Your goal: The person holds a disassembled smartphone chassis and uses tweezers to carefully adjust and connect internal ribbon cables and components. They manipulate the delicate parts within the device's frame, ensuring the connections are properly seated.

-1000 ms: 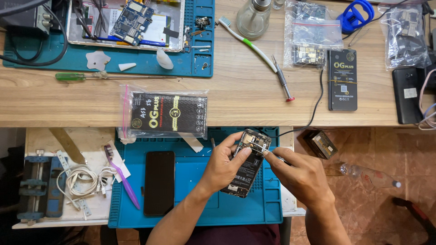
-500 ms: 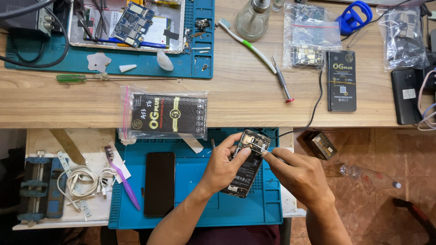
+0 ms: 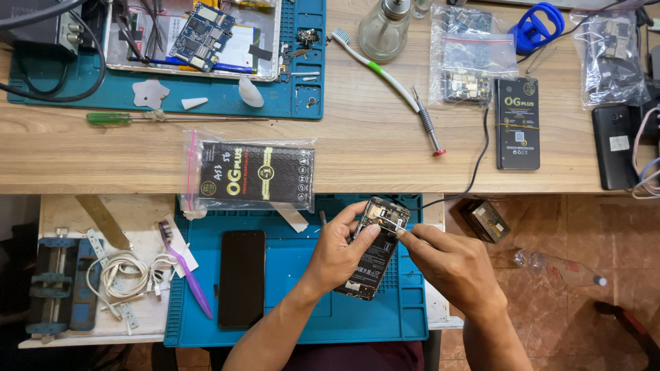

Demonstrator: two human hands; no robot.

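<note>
- While the left hand cradles an opened phone over the blue work mat, fingers wrapped round its edge and thumb pressed on the back, the right hand comes in from the other side, fingertips pinched together at the phone's top end. Can't tell if there's anything tiny between them.
- Just left on the mat lies a black screen panel, flat, not touching the phone.
- Further left, a purple brush and a coiled white cable.
- Up on the wooden bench, a bagged black box overhangs the near edge.
- Farther back: a screwdriver, a white-green toothbrush, a glass bottle.
</note>
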